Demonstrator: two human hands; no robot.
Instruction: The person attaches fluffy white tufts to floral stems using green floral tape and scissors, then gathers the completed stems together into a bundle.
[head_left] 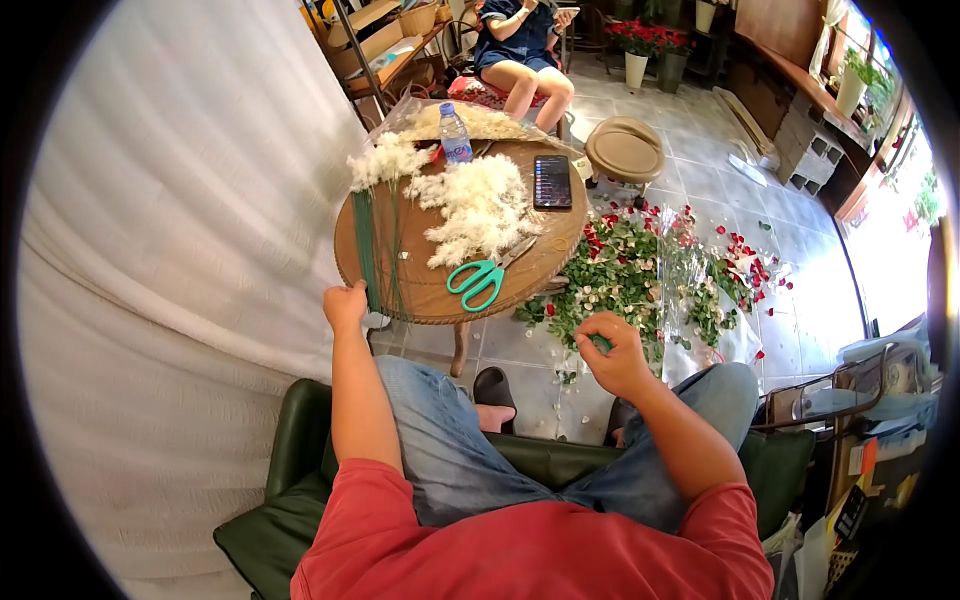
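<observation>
My left hand (346,304) is at the left edge of the round wooden table (410,240), its fingers closed beside the lower ends of green stems (364,245); what it grips is too small to tell. My right hand (610,350) hangs in the air above my right knee, fingers curled round a small green roll (601,344). Cream fluffy flowers (480,205) lie mid-table, and another bunch (385,160) tops the stems. Scissors with turquoise handles (477,283) rest near the front edge. A black phone (552,182) lies at the right.
A water bottle (455,134) stands at the table's back. Beyond it sits another person (525,50). A brown stool (625,150) is at the right. Red roses and leaves (620,270) cover the floor right of the table. White curtain (180,250) hangs at the left.
</observation>
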